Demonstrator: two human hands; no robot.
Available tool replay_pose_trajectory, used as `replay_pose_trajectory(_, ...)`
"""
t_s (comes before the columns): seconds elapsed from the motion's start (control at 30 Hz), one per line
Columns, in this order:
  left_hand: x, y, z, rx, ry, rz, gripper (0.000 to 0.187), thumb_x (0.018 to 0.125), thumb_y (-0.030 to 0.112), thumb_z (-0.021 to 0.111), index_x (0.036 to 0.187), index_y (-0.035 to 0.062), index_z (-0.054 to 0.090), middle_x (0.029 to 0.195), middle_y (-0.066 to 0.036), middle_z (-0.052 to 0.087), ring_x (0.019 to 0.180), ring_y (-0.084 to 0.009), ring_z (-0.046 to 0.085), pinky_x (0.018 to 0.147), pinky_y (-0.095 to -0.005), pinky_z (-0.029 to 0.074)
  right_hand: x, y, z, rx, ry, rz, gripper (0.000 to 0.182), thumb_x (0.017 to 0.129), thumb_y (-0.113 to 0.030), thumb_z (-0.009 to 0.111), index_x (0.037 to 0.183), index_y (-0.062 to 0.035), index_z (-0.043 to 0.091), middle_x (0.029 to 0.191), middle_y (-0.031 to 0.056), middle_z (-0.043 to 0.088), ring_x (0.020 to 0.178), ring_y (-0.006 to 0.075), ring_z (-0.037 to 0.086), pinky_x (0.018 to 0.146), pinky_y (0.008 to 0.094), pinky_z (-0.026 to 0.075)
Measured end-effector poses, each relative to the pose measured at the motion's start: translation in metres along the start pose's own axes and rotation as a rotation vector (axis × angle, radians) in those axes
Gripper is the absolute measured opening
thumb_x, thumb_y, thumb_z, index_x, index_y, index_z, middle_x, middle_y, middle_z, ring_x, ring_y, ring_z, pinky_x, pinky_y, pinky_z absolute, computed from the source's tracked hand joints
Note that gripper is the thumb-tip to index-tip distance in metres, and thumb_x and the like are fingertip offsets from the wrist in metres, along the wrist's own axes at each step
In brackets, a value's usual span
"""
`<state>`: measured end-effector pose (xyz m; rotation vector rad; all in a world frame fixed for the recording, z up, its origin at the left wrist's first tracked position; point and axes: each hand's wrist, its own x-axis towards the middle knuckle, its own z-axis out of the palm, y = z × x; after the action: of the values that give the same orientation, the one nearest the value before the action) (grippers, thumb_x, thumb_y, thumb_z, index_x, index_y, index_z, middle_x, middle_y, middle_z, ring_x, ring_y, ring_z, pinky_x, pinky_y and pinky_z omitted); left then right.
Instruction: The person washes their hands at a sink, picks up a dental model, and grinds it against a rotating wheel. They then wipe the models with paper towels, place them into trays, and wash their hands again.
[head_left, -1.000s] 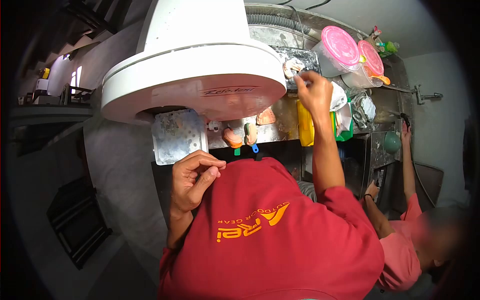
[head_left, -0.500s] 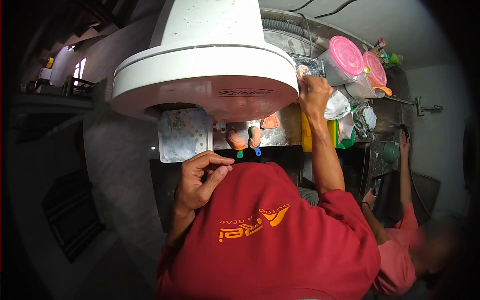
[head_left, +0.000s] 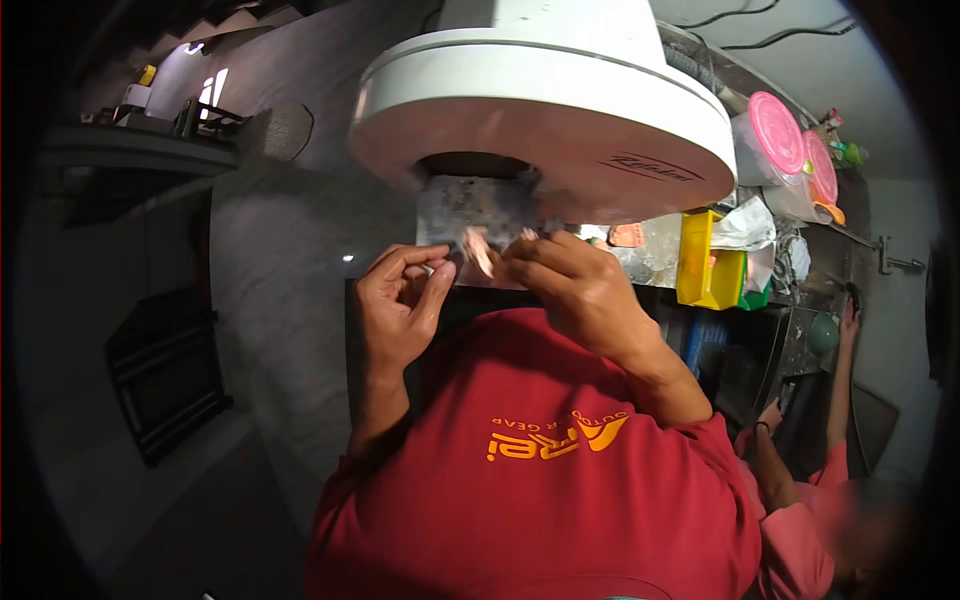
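I see my right hand [head_left: 575, 285] pinching a pink cast [head_left: 479, 250] at twelve o'clock; my left hand [head_left: 400, 305] is curled narrow just beside it.

Pink piece [head_left: 478, 250], yellow bin [head_left: 708, 262]

Grey wall [head_left: 280, 250], dim floor [head_left: 150, 500], bright window [head_left: 213, 88] behind a shelf [head_left: 130, 150].

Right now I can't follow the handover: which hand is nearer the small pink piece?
Right. The right hand pinches the pink piece at its fingertips; the left hand is just beside it, apart.
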<state>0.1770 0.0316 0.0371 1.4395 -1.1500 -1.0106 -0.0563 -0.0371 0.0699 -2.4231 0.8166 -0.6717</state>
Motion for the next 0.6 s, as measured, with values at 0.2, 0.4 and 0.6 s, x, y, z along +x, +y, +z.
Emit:
replay_pose_trajectory(0.2, 0.021, -0.029, 0.001, 0.249, 0.127, 0.308, 0.031, 0.084, -0.005, 0.077, 0.115, -0.0001, 0.077, 0.093, -0.005, 0.068, 0.067, -0.0074, 0.050, 0.061, -0.0226, 0.043, 0.033, 0.004, 0.060, -0.019, 0.201, 0.060, 0.032, 0.076, 0.004, 0.069, 0.106, -0.0054, 0.072, 0.110, 0.0115, 0.071, 0.093, 0.0324, 0.069, 0.079, 0.0421, 0.058)
replay_pose_trajectory(0.4, 0.037, -0.032, 0.015, 0.348, 0.217, 0.382, 0.027, 0.079, -0.004, 0.078, 0.106, 0.0006, 0.079, 0.087, -0.011, 0.071, 0.075, -0.0202, 0.067, 0.066, -0.0317, 0.051, 0.039, 0.008, 0.073, -0.070, 0.268, 0.125, 0.033, 0.081, 0.003, 0.066, 0.113, -0.0038, 0.071, 0.113, 0.0126, 0.068, 0.104, 0.0338, 0.066, 0.086, 0.0424, 0.058)
replay_pose_trajectory(0.6, 0.050, -0.029, 0.019, 0.372, 0.210, 0.394, 0.018, 0.080, -0.004, 0.079, 0.098, -0.0018, 0.079, 0.083, -0.012, 0.073, 0.075, -0.0202, 0.069, 0.068, -0.0308, 0.052, 0.049, 0.008, 0.072, -0.106, 0.332, 0.128, 0.047, 0.072, 0.010, 0.066, 0.116, -0.0055, 0.073, 0.110, 0.0129, 0.069, 0.103, 0.0343, 0.066, 0.088, 0.0434, 0.056)
